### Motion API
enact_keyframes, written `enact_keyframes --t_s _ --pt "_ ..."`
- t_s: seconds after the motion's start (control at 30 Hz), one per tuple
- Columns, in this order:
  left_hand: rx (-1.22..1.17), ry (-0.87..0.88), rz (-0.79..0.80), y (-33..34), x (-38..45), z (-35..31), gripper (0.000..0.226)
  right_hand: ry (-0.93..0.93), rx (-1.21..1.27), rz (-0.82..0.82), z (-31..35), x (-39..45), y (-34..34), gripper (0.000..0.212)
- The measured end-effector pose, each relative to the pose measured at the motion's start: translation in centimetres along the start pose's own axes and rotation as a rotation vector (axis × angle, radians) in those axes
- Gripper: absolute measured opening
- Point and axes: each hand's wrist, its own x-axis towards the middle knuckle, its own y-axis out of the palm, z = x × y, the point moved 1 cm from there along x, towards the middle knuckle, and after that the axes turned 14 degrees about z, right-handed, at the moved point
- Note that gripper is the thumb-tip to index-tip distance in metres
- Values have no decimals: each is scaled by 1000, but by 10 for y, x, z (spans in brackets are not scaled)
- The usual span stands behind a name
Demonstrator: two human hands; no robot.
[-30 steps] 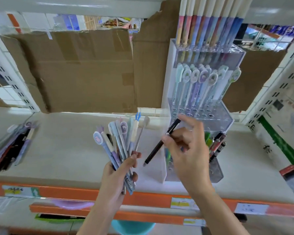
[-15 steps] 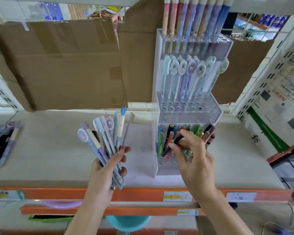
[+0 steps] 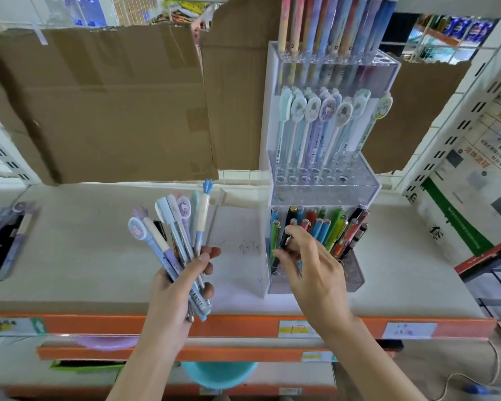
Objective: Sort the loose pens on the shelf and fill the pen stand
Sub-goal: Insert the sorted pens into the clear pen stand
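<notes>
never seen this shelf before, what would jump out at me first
The tall clear pen stand at the back right of the shelf, with pens standing in three tiers. In front, the left hand grips a fan of pastel pens, while the right hand reaches a black pen in the lowest tier.

The left hand (image 3: 174,287) grips a fanned bunch of pens (image 3: 175,235) above the near edge of the shelf (image 3: 84,256). To its right, the right hand (image 3: 315,270) reaches into the lowest tier of the clear pen stand (image 3: 324,186), thumb and fingers pinching a black pen (image 3: 284,241) standing among coloured ones. The stand's middle and top tiers hold upright pens. More loose pens (image 3: 3,238) lie at the shelf's far left. Cardboard (image 3: 113,105) lines the back.
</notes>
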Motion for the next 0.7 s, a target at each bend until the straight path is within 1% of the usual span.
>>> enact_keyframes --t_s 0.1,0.17,0.23,0.3,0.37,0.43,0.47,0.53,0.57,0.6,0.67,0.7 --pt "-6 1 11 0 -1 0 22 16 3 53 2 2 1 36" --pt "-12 -3 25 1 -1 -1 23 17 -13 84 4 2 2 34" --pt "-28 -8 39 1 -1 -1 21 18 -11 98 4 1 2 32" --pt "-39 -3 60 1 -2 -1 24 35 -6 96 1 0 1 36" --pt "-48 8 83 1 -4 -1 14 58 -8 75 -2 -1 -3 40" --pt "-77 18 122 1 -6 -3 3 53 7 23 0 -3 -11 38" --pt "-94 32 153 1 -6 -5 10 37 42 -10 4 -2 -15 33" --pt "-116 68 211 2 -7 -9 37 9 164 -23 18 5 -24 19" --pt "-122 77 227 6 -7 -13 42 14 237 2 27 12 -26 13" --pt "-115 85 245 9 -7 -18 40 40 321 48 36 21 -30 13" --pt "-91 96 273 17 -4 -30 30 150 495 203 52 45 -37 24" --pt "-77 103 276 22 -2 -37 30 206 561 287 57 57 -40 26"
